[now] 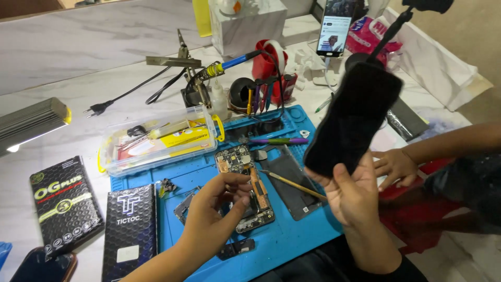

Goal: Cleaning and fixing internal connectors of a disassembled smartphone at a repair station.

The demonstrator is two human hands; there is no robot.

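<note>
Left hand (216, 201) is pinched on the opened phone (245, 190) at mat (292, 235) centre; right hand (352, 196) holds the black panel (355, 117) raised, refitting judged pending alignment.

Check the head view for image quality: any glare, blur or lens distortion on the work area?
Head view: lit evenly, soft shadows; the lamp at left burns out to white at its lower edge. The right hand holds up a black phone, slightly soft, its screen dark with no glare. The left hand and opened phone on the blue mat are sharp. The table edges bow, wide-angle distortion.
</note>
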